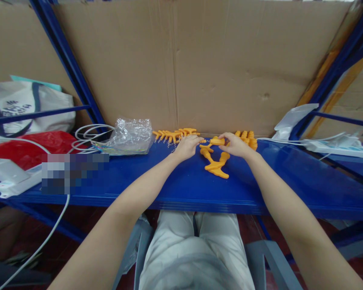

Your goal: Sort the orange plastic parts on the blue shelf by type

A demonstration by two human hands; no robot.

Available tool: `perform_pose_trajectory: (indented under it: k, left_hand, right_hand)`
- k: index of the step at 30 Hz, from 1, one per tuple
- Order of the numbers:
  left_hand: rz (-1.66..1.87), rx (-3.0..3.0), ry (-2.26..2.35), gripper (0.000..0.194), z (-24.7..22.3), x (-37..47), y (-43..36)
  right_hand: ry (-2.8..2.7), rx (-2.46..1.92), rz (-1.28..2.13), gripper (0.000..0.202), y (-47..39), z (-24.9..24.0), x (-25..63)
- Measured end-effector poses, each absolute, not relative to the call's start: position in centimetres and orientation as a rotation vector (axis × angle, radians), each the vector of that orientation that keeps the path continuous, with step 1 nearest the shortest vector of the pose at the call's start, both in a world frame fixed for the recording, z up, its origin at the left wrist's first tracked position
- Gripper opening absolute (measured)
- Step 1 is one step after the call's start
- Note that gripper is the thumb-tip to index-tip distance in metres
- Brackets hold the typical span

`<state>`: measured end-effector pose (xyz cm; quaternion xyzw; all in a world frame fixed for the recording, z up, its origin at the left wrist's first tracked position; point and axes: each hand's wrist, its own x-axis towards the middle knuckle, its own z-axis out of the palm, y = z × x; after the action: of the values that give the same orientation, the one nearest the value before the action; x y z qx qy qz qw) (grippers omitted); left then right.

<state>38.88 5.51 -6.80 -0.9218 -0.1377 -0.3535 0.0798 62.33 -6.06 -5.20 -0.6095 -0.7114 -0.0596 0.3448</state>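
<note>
Near the back of the blue shelf, my left hand [187,148] is closed, fingertips pinched at a small orange piece [203,141] of which only the tip shows. My right hand [235,145] curls its thumb and fingers around the side of a rounded orange plastic piece [217,141]. The two hands are a short way apart. Between and below them lie loose T-shaped orange pieces [217,168] with thick stems. Left of my left hand is a row of orange T-shaped pieces with small metal chains [166,135]. Several ribbed orange pieces [245,135] stand behind my right hand, partly hidden.
A clear plastic bag [132,135] lies left on the blue shelf [181,189], with white cables [84,135] beside it. Farther left are a red bag [33,147] and a canvas bag [33,102]. A white power strip [340,147] sits at right. Cardboard [218,68] closes the back.
</note>
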Motion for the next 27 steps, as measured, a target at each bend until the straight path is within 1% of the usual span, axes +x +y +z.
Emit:
perform_pose_trajectory:
  k: [6, 13, 18, 22, 27]
  left_hand:
    - [-1.073, -2.762, -0.398, 0.033, -7.0, 39.0, 5.5]
    - [-0.998, -2.783, -0.451, 0.035, -7.0, 39.0, 5.1]
    - [-0.988, -2.792, -0.455, 0.037, -7.0, 39.1, 4.8]
    - [-1.013, -2.799, -0.44, 0.036, -7.0, 39.1, 4.9]
    - [-1.01, -2.819, -0.453, 0.034, -6.8, 39.1, 4.9]
  right_hand:
    - [-1.859, -1.631, -0.237, 0.027, -5.9, -5.2, 62.0]
    - [-1.888, -1.673, -0.187, 0.025, -6.2, -5.0, 60.5]
    - [-1.93, -1.676, -0.171, 0.028, -6.5, -4.6, 60.1]
    - [-1.933, -1.762, -0.302, 0.027, -7.0, -4.0, 61.0]
    - [-1.72, -2.011, -0.46, 0.022, -8.2, -2.9, 62.6]
